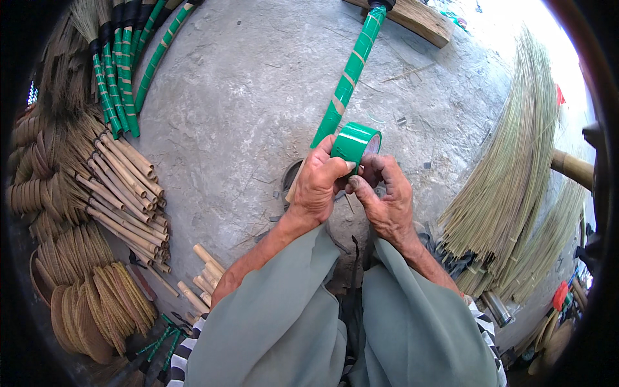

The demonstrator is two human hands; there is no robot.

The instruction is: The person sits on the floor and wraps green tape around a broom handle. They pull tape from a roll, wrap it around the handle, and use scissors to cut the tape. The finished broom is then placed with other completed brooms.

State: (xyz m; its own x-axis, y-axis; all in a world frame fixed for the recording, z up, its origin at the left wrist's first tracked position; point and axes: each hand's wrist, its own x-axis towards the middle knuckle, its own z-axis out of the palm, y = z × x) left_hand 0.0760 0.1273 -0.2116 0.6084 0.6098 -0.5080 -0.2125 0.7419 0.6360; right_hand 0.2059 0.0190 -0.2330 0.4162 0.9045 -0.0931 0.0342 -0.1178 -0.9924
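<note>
A broom handle (348, 80), wound in green tape with tan strips showing between the turns, slants down from the top centre to my hands. My left hand (314, 182) is closed around its lower part, and a bit of bare cane shows beside the palm. My left thumb presses on a roll of green tape (351, 143). The fingers of my right hand (388, 205) are bent in at the roll's lower right edge, thumb and forefinger pinching there. Whether a loose tape end lies between them cannot be made out.
Finished green-handled brooms (122, 71) lie at upper left, above bundled bare canes (129, 187) and braided coils (97, 309). Long straw bundles (503, 174) are at right, near a metal cylinder (496, 308). A wooden beam (419, 19) sits at the top. Short canes (205, 274) lie by my left forearm.
</note>
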